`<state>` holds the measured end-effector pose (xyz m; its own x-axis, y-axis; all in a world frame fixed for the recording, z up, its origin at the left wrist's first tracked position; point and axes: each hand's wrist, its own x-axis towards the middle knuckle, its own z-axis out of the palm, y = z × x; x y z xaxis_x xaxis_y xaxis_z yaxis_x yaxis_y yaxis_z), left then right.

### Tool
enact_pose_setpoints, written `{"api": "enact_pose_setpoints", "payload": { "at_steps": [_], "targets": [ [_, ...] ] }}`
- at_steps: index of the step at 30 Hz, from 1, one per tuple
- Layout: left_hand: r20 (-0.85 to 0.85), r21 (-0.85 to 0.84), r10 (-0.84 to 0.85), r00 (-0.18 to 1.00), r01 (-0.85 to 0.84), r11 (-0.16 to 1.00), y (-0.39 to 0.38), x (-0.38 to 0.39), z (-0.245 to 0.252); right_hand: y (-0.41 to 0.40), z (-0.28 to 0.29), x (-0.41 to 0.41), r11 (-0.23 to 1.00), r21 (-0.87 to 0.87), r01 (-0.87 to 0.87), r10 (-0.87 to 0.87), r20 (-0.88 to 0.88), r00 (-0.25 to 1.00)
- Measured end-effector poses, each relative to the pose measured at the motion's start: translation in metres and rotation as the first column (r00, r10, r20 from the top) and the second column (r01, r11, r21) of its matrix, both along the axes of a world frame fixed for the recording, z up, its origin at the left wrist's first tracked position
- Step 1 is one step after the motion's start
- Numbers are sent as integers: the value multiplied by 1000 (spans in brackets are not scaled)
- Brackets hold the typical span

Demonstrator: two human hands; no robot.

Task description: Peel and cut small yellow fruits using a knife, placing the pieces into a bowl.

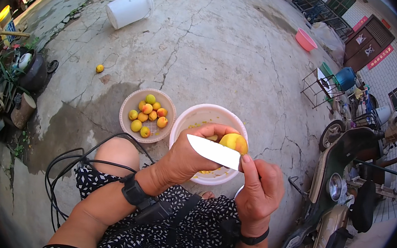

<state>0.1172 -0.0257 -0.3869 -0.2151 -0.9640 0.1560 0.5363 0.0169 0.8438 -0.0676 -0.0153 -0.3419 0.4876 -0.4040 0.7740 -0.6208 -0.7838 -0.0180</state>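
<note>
My left hand (pixel 188 152) holds a yellow-orange fruit (pixel 233 142), seemingly a peach or apricot, above a pale pink plastic basin (pixel 212 108). Bits of yellow peel lie inside the basin. A knife with a broad, bright blade (pixel 213 152) is gripped in my right hand (pixel 262 189); the blade lies across the near side of the fruit, its tip towards my left wrist. The knife's handle is mostly hidden by my fingers. To the left of the basin, a round plastic basket (pixel 125 116) holds several yellow and orange fruits (pixel 147 108).
One fruit (pixel 99 68) lies on the cracked concrete, and a white bucket (pixel 129 7) lies on its side beyond. Black cables (pixel 56 181) loop beside my left knee. A scooter (pixel 331 210) stands at right, a pink tub (pixel 306 40) farther off. Plants and a log (pixel 23 110) are at left.
</note>
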Motion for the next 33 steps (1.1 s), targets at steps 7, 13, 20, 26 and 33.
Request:
{"api": "enact_pose_setpoints", "payload": {
  "at_steps": [7,13,20,26,33],
  "targets": [
    [-195,81,-56,979,73,994,6,-2,7,-14,-7,-14,990,10,144,-144,146,979],
    [-38,78,-51,998,54,995,1,-2,1,6,0,-7,999,-2,47,-47,-30,998],
    [35,18,-9,999,8,1000,0,0,-1,5,0,-6,999,-9,43,-44,-58,997],
    [-198,107,-49,979,71,992,7,-3,12,-6,-9,-15,994,-1,106,-106,73,992],
    [64,29,-4,998,2,1000,3,1,9,5,0,-4,999,3,32,-32,-25,999]
  ]
}}
